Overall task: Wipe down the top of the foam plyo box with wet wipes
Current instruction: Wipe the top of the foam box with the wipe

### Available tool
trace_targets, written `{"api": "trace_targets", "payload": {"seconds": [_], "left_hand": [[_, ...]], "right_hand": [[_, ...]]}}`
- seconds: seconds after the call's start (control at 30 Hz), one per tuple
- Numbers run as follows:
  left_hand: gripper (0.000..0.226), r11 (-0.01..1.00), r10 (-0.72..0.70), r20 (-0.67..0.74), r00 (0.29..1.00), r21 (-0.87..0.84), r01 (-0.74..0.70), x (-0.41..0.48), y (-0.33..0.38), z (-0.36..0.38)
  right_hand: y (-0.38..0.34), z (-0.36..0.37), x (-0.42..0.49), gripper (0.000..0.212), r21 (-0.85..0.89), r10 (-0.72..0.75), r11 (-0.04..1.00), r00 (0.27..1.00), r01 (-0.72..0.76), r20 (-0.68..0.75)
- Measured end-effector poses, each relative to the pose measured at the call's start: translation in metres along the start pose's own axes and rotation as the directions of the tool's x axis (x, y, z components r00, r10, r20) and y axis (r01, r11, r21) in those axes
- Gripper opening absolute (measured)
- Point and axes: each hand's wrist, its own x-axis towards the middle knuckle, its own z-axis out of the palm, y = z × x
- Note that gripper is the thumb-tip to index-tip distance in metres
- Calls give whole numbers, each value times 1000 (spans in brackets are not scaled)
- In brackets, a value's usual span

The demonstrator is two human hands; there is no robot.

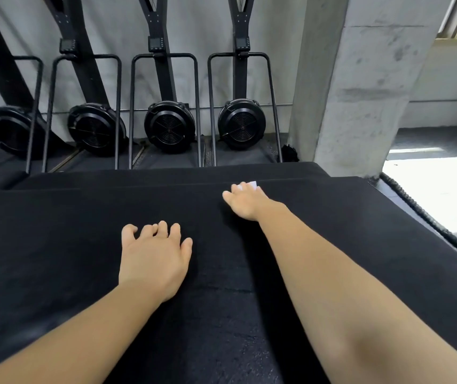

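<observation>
The black foam plyo box (55, 259) fills the lower half of the head view, its top flat and dark. My right hand (245, 202) reaches to the far edge of the top and presses a white wet wipe (252, 184) under its fingers; only a small white corner of the wipe shows past the fingertips. My left hand (154, 259) rests palm down on the middle of the box top, fingers spread and slightly bent, holding nothing.
A second black box (166, 176) lies just behind the first. Several black fan machines (169, 127) with metal frames stand along the grey wall. A concrete pillar (360, 92) rises at the right, and a thick black rope (427, 220) lies on the floor beside the box.
</observation>
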Motion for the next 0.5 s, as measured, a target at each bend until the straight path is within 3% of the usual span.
{"api": "trace_targets", "payload": {"seconds": [0.2, 0.5], "left_hand": [[60, 1000, -11, 14, 1000, 26, 11, 0, 2, 0], [61, 999, -11, 4, 1000, 41, 11, 0, 1, 2]], "right_hand": [[3, 0, -7, 55, 21, -99, 995, 994, 98, 49], [119, -38, -10, 58, -20, 186, 982, 975, -190, -121]]}}
